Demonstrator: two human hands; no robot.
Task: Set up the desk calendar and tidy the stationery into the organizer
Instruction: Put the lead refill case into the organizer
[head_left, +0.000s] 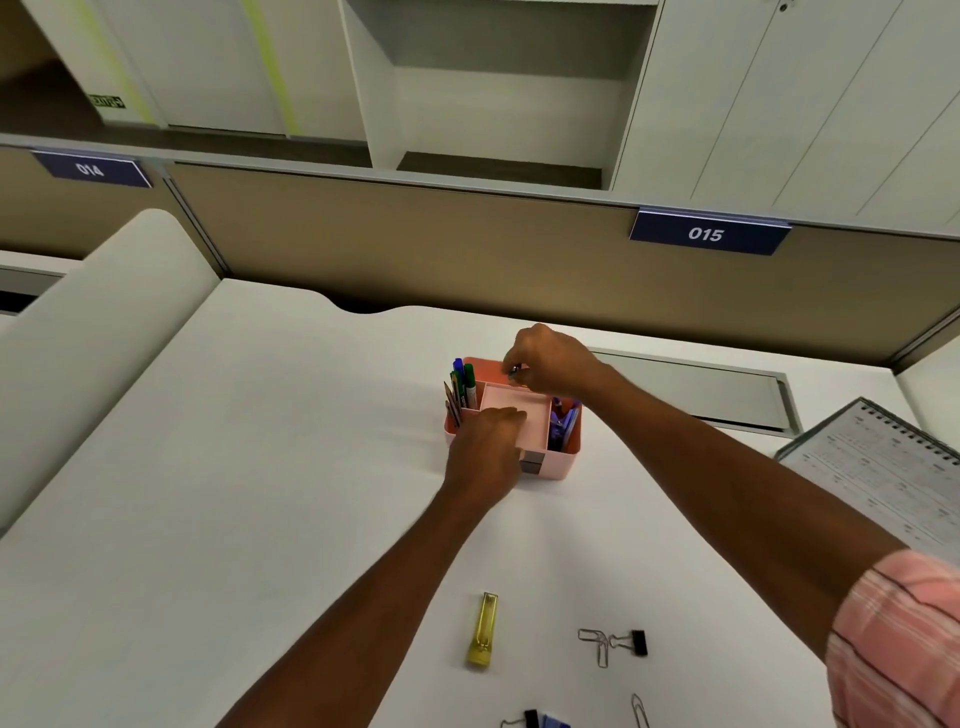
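Observation:
A pink organizer (563, 460) stands mid-desk with pens and pencils (461, 387) upright in its left slot and blue items (563, 423) in its right slot. My left hand (485, 452) rests on its front left part, fingers over the pink middle compartment. My right hand (550, 364) hovers over the organizer's back edge and pinches a small dark metal item, too small to tell. The spiral desk calendar (878, 462) stands at the right edge of the desk.
Near the front of the desk lie a yellow stapler (483, 631), a black binder clip (631, 642) with wire paper clips (595, 644) beside it, another binder clip (530, 719) and a paper clip (640, 711). A tan partition runs behind the desk.

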